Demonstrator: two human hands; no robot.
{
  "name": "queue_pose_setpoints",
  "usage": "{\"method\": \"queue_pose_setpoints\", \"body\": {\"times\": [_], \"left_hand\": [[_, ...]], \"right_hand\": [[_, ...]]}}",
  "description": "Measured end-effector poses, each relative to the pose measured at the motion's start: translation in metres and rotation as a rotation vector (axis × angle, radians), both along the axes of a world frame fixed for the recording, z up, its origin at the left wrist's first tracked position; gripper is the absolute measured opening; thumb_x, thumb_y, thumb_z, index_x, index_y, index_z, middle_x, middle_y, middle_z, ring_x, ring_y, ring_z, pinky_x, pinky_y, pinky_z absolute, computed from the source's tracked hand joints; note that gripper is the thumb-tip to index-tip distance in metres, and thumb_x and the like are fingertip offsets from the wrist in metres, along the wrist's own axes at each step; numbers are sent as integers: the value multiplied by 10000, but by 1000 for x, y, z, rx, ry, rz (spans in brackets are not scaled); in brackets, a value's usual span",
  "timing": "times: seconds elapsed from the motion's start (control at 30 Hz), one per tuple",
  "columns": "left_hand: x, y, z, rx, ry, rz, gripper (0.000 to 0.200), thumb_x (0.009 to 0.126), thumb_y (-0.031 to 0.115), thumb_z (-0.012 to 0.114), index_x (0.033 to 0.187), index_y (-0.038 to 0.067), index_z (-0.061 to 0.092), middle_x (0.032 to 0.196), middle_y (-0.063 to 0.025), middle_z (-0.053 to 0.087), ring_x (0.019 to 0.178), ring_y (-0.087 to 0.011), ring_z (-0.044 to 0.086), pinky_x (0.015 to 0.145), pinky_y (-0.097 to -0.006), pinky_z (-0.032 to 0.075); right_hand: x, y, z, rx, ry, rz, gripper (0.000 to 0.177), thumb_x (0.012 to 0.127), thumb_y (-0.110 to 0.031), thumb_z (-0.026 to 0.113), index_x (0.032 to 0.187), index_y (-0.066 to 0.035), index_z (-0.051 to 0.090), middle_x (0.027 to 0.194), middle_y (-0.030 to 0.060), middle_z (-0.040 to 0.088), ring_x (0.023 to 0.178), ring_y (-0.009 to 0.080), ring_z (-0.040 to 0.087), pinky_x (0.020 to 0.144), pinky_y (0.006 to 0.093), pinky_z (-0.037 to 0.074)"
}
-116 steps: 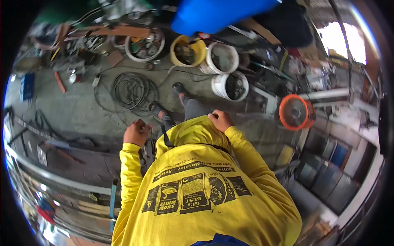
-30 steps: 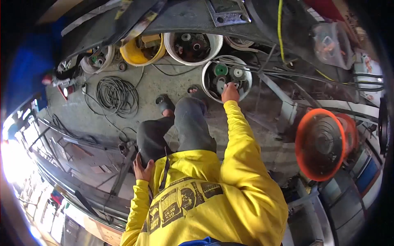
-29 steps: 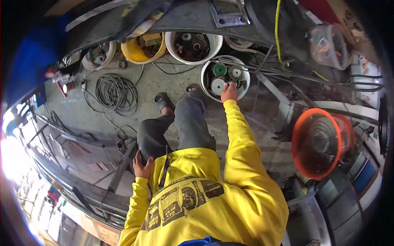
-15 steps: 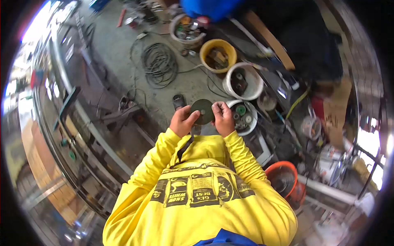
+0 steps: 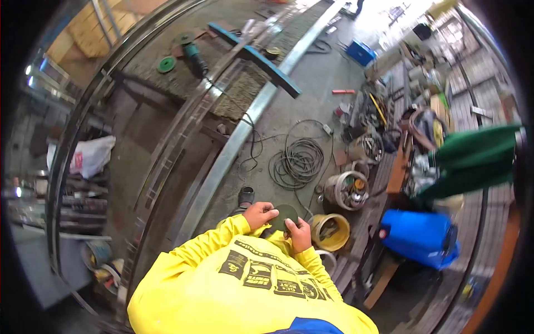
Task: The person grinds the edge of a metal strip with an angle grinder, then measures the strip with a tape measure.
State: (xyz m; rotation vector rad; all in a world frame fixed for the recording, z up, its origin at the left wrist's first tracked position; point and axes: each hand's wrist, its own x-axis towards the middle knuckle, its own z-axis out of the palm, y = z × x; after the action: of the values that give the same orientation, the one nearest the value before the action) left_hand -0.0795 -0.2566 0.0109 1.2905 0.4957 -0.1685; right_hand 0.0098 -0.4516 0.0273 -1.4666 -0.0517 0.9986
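A dark, thin grinding disc is held in front of my chest, between my two hands. My left hand pinches its left edge with thumb and fingers. On its lower right side, my right hand grips the rim, the thumb lying over the face. A green angle grinder lies on the work surface at the upper left, with a green disc beside it.
A long metal bar runs diagonally along the bench edge. A coiled cable lies on the floor. To the right stand a white bucket of parts, a yellow bucket and a blue container.
My view has swung left toward the bench, so the grinder and green disc now show clearly. The dark disc stays in both hands; my right hand has shifted lower on its rim.
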Motion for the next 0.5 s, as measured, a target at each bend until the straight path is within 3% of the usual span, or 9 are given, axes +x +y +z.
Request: {"method": "queue_pose_setpoints", "body": {"times": [0.07, 0.2, 0.3, 0.4, 0.5], "left_hand": [[-1, 23, 6, 34, 1, 90, 315, 991, 278, 634, 854, -5, 648, 727, -38, 637, 662, -107, 587, 632, -289, 482], [-13, 59, 14, 157, 38, 250, 305, 986, 285, 632, 865, 6, 654, 741, -54, 671, 682, -113, 613, 642, -298, 491], [-31, 72, -11, 106, 14, 445, 277, 982, 268, 645, 852, 24, 639, 745, -38, 660, 675, -109, 595, 643, -287, 487], [-36, 87, -6, 36, 49, 564, 246, 994, 240, 640, 864, 31, 632, 754, -41, 649, 691, -106, 595, 662, -276, 490], [-24, 95, -12, -34, 20, 681, 252, 997, 248, 641, 895, 17, 637, 782, -40, 659, 706, -99, 598, 682, -273, 498]], "right_hand": [[30, 36, 17, -27, -96, 113, 166, 969, -189, 677, 1002, -27, 672, 808, 3, 664, 565, 70, 562, 524, 222, 452], [100, 105, 30, -57, -252, 98, 175, 980, -231, 631, 1000, -57, 644, 774, -2, 637, 508, 90, 539, 458, 246, 429], [153, 165, 30, 32, 23, -79, 134, 984, -183, 561, 1064, -80, 594, 757, 21, 610, 520, 135, 570, 447, 287, 443], [188, 234, 37, 95, -12, 41, 147, 971, -152, 561, 1086, -72, 607, 764, 28, 613, 516, 142, 566, 446, 286, 444], [220, 308, 38, 87, -332, 335, 190, 948, -121, 591, 1106, -22, 624, 828, 71, 662, 568, 178, 609, 513, 313, 482]]}}
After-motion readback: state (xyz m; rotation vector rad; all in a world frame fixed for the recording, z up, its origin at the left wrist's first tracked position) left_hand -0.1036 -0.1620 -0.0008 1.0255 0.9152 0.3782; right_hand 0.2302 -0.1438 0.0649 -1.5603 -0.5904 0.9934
